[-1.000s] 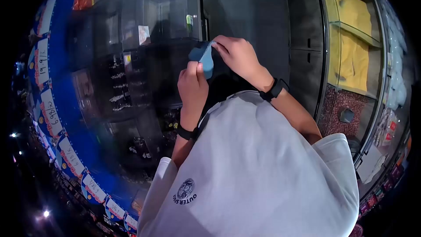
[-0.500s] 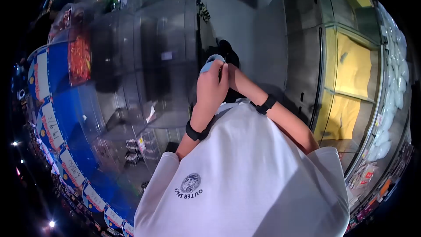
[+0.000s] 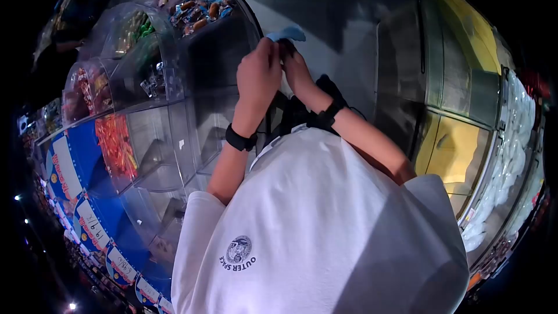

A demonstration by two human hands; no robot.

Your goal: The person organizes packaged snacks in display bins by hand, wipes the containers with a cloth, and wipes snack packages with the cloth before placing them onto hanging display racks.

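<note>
A small light-blue cloth (image 3: 288,34) sticks out above my hands, near the top centre of the head view. My left hand (image 3: 260,72) is closed, its fingertips at the cloth's left end. Close beside it on the right, my right hand (image 3: 297,70) has bent fingers just under the cloth; they are in shadow, and what they hold is too dark to make out. Both wrists wear black bands.
At left stand clear bins, some with wrapped sweets (image 3: 200,9), one with red-orange packets (image 3: 115,142), above blue price signs (image 3: 93,224). At right is a shelf unit with yellow lining (image 3: 453,148) and white bags (image 3: 505,157). Grey floor (image 3: 349,52) lies between.
The view has moved along the aisle, bringing filled sweet bins into sight. My hands have moved up in the view, and the blue cloth now points to the right above them.
</note>
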